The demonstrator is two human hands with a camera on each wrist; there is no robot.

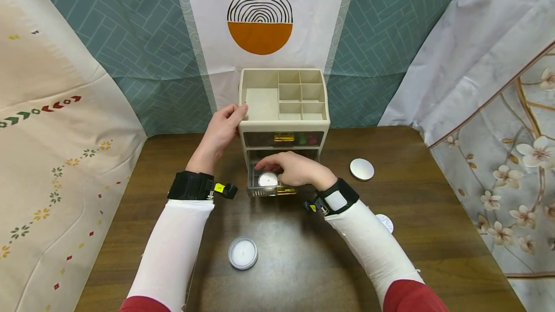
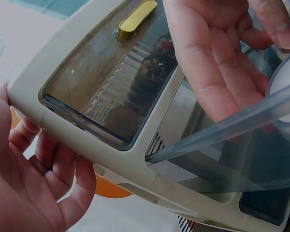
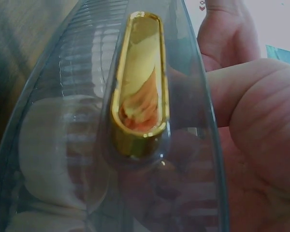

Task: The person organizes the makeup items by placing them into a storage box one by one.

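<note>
A cream desk organizer (image 1: 284,123) with drawers stands at the back of the table. My left hand (image 1: 222,129) grips its left upper edge, thumb on top and fingers along the side. The lower clear drawer (image 1: 264,191) is pulled out, with a gold handle (image 3: 137,77) on its front. Inside the drawer my right hand (image 1: 297,170) holds a round white candle (image 1: 268,179) in a clear cup, thumb on one side and fingers on the other. The left wrist view shows part of that candle (image 2: 287,89) at its right edge.
Another white candle (image 1: 243,253) in a clear cup stands on the table near the front. A round white disc (image 1: 362,169) lies to the right. A second white round thing (image 1: 385,223) is partly behind my right sleeve. Dark items (image 2: 152,72) show through the closed upper drawer.
</note>
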